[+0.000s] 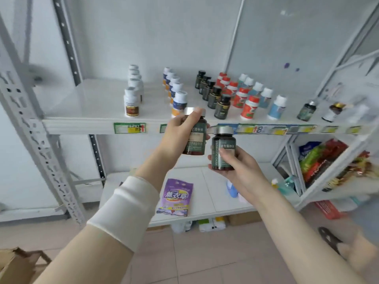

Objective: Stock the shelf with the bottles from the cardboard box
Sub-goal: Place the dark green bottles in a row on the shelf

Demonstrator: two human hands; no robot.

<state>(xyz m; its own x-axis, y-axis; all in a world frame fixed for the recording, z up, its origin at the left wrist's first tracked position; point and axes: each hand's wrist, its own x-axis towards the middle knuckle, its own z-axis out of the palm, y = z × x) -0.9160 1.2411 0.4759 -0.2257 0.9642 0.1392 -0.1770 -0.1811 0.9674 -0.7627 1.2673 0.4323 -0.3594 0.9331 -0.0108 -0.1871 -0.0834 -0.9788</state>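
Left hand [178, 134]: I see it curled round a dark green bottle [195, 140] with a silver cap, raised before the shelf [86, 103] edge.
Right hand [238, 169]: I see fingers and thumb wrapped round a second dark green bottle [223, 152], upright, just beside and below the first.
Upper board: rows of bottles [215, 97] stand in files.
Lower board: a purple pouch [177, 196] lies flat.
Cardboard box [14, 265]: bottom left, well apart from both hands.

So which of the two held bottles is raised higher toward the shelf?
The left bottle, gripped by the left hand: its silver cap rises above the shelf edge; the right bottle, in the right hand, tops out at the price strip.
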